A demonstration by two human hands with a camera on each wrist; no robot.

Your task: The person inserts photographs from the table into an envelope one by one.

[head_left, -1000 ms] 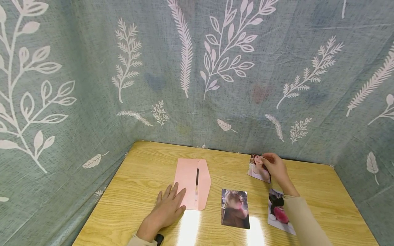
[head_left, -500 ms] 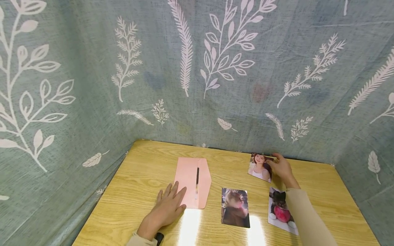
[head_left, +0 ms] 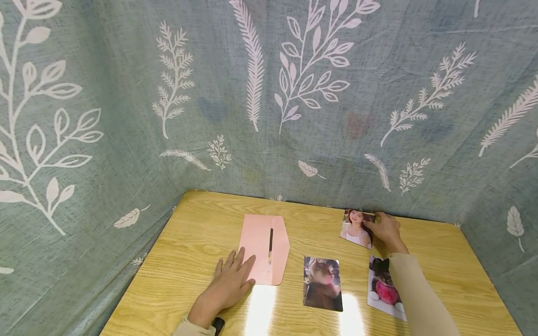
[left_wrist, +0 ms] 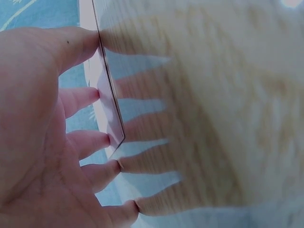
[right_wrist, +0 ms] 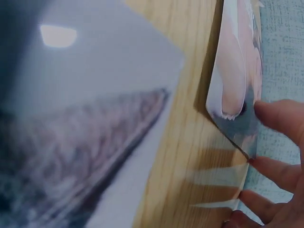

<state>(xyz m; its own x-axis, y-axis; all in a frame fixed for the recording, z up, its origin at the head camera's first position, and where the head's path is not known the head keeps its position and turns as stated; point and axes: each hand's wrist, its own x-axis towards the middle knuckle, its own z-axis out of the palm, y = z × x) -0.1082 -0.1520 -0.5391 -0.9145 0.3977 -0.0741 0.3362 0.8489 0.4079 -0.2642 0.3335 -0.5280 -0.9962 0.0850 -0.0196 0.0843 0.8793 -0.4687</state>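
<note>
While the left hand [head_left: 229, 283] rested with spread fingers [head_left: 238, 258] on the pink envelope [head_left: 257, 233], the right hand [head_left: 387, 232], nearer the portrait photo [head_left: 355, 230] toward the far edge of the counter [head_left: 210, 219], pinched its right side, the photo extending leftward.

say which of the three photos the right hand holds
The photo of a person in a white top, farthest back: the right hand pinches its edge. The white-pawed cat photo and the brown photo lie nearer, held by neither hand.
</note>
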